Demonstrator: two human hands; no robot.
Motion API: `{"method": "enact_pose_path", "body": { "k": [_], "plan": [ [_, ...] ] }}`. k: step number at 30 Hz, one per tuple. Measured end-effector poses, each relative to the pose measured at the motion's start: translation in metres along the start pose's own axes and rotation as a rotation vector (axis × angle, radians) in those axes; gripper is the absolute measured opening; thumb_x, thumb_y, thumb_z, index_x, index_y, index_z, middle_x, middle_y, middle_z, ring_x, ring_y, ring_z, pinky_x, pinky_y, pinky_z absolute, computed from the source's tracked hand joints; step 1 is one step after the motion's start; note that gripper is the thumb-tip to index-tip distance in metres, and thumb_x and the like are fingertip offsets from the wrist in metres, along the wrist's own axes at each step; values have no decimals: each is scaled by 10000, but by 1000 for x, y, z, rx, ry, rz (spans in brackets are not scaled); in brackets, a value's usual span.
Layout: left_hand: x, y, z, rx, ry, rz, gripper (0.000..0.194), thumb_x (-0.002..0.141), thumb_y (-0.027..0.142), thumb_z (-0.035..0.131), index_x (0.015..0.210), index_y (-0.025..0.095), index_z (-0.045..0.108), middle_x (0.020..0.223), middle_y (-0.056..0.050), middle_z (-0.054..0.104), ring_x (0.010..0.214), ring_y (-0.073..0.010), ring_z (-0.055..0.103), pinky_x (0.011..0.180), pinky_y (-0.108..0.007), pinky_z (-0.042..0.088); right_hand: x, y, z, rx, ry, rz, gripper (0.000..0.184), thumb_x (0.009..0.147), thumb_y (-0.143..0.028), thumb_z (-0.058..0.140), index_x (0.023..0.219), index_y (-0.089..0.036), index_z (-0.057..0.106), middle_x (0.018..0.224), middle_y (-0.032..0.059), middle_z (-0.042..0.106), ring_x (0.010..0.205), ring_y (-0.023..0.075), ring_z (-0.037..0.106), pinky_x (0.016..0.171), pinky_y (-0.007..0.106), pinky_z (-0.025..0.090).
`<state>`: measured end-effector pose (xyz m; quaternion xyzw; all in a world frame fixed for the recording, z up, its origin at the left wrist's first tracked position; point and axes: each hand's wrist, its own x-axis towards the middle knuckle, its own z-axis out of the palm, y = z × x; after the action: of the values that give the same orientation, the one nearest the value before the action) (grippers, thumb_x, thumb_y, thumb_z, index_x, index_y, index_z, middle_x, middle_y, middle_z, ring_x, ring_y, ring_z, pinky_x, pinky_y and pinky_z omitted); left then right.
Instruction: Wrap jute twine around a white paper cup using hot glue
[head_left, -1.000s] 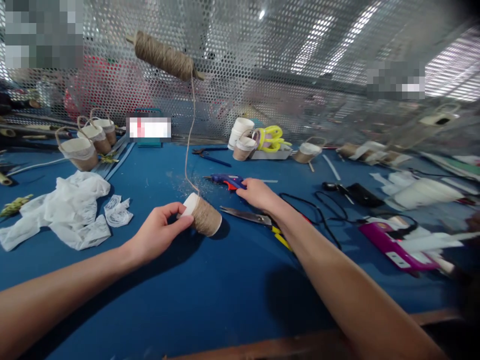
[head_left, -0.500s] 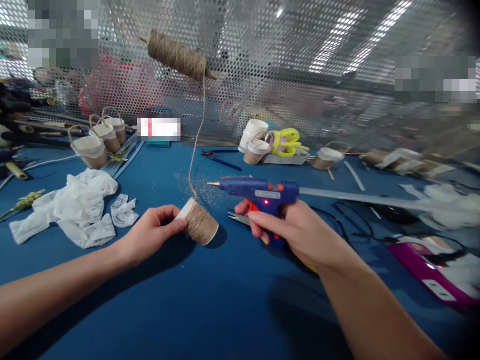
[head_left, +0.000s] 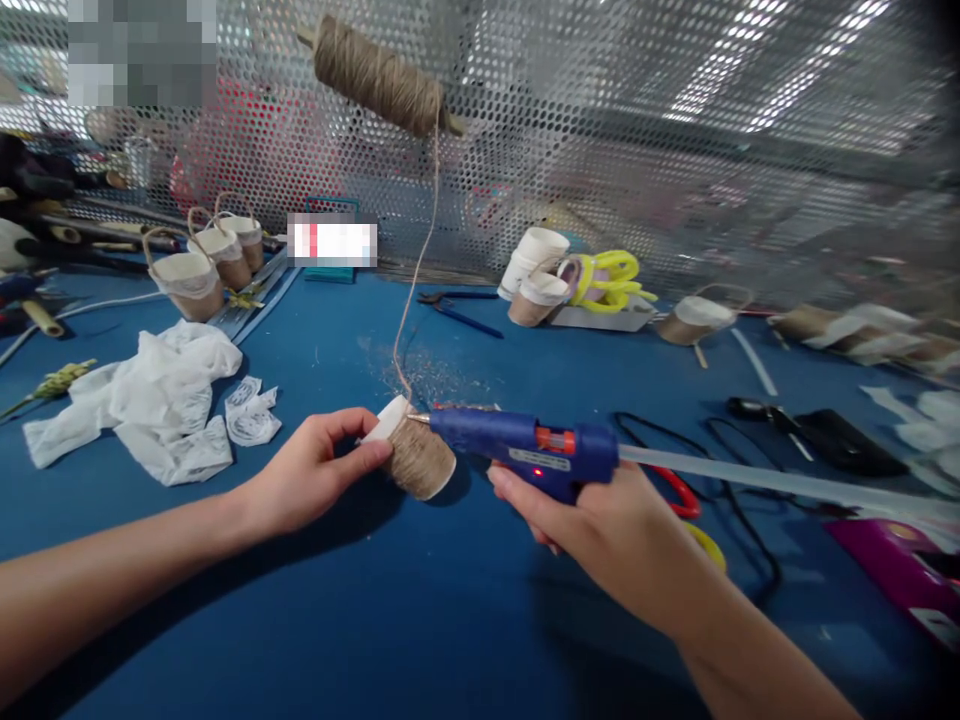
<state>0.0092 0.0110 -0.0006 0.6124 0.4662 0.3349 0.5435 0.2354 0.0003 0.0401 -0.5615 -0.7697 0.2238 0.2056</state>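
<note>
My left hand (head_left: 319, 465) pinches the white rim of a small paper cup (head_left: 421, 458), which is tilted and wrapped in brown twine over most of its side. A strand of twine (head_left: 418, 275) runs from the cup up to a spool (head_left: 379, 75) on a rod at the mesh. In my right hand (head_left: 592, 510) is a blue glue gun (head_left: 517, 440), gripped by its handle, with a long clear glue stick (head_left: 750, 480) out of its back. Its metal nozzle is at the twine near the cup's rim. Scissors with red and yellow handles (head_left: 705, 545) lie partly hidden behind my right hand.
White lace (head_left: 161, 400) lies at the left, near finished-looking little baskets (head_left: 191, 285). Blue-handled pliers (head_left: 465, 312), stacked white cups (head_left: 532, 258) and a yellow coil (head_left: 615, 280) sit at the back. Black cable and a purple device (head_left: 896, 570) are at the right.
The glue gun has moved down, its nozzle coming from above the cup to the twine near the rim. The scissors' handles now show more behind my right hand. The whole view has shifted slightly.
</note>
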Motion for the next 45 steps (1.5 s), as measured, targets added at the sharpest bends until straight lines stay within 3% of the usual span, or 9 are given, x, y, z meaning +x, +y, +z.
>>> {"method": "enact_pose_path", "body": {
  "k": [7,10,17,26,31,34,37,41,45],
  "plan": [
    [-1,0,0,41,-2,28,212,814,314,492,801,118,572,780,-33,582,736,-151,493,694,-269,391,-11,1,3,-126,81,-150,363,796,-334,498,453,-215,486,362,-63,474,308,79,431,384,206,393],
    [-1,-1,0,92,8,51,220,821,319,486,793,121,578,774,-34,583,737,-156,496,686,-271,396,-12,2,3,-199,85,-152,379,828,-356,447,482,-220,525,378,-48,502,346,101,486,387,216,397],
    [-1,-2,0,140,15,75,238,821,322,480,835,113,592,816,-56,611,774,-177,518,734,-299,404,-14,8,5,-252,145,-255,222,797,-409,485,858,-282,656,608,-13,671,499,178,614,465,274,456],
    [-3,-1,-1,167,22,83,241,822,319,478,861,117,602,860,-71,634,824,-199,552,784,-324,420,-16,-2,3,-210,67,-195,203,801,-363,482,871,-245,632,830,30,705,736,217,663,666,322,522],
    [-4,0,-1,200,42,77,206,816,302,493,835,133,609,820,-49,640,780,-186,553,737,-298,430,-14,-5,4,-205,136,-145,230,790,-434,474,804,-255,617,710,44,681,712,250,652,706,371,511],
    [-3,0,0,192,29,85,210,823,302,487,847,130,605,850,-59,642,808,-191,555,766,-310,428,-14,-6,3,-171,82,-141,207,792,-395,474,816,-246,616,765,44,690,727,239,651,714,363,509],
    [-3,0,-1,199,15,100,216,836,295,474,879,123,596,891,-73,640,846,-199,552,796,-326,422,-14,-5,2,-148,68,-143,194,784,-383,488,787,-239,618,737,35,687,656,219,643,636,338,506],
    [-4,-1,-3,263,14,117,214,843,291,463,870,120,588,836,-58,621,785,-179,540,736,-293,420,-13,3,0,-145,49,-143,262,796,-409,488,627,-248,608,490,-6,595,435,169,557,469,299,442],
    [-5,-3,-5,264,16,143,197,839,281,465,863,124,580,804,-42,600,753,-164,525,698,-267,414,-13,6,-2,-146,43,-104,375,836,-446,391,643,-244,641,391,-28,520,393,151,524,434,288,412]
  ]
}}
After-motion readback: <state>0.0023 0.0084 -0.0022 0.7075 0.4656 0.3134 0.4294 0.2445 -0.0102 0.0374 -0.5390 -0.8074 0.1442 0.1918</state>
